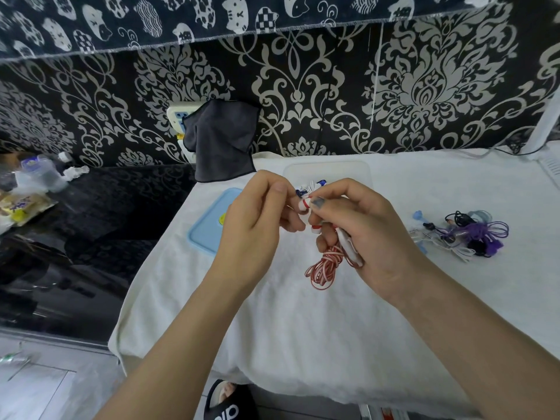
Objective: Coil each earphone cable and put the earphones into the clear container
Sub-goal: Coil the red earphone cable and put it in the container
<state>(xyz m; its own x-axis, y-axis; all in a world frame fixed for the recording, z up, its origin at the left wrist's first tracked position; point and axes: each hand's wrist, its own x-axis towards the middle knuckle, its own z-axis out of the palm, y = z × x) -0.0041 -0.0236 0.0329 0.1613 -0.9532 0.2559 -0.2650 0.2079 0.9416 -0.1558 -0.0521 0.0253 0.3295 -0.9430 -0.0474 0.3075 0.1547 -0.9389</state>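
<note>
A red-and-white earphone cable (324, 268) hangs in loops below my hands, above the white towel. My right hand (360, 234) grips the bundle, its thumb pressing the wound cable near an earbud. My left hand (257, 228) pinches the cable's end right next to it. Behind my hands stands the clear container (357, 171) with a blue-and-white earphone (312, 186) showing just above my fingers. A tangle of purple, black and white earphones (466, 234) lies on the towel to the right.
A light blue lid (209, 228) lies on the white towel (303, 328) left of my hands. A dark cloth (222, 140) hangs over a socket at the wall. A black glossy surface with bottles and packets (33, 189) lies to the left.
</note>
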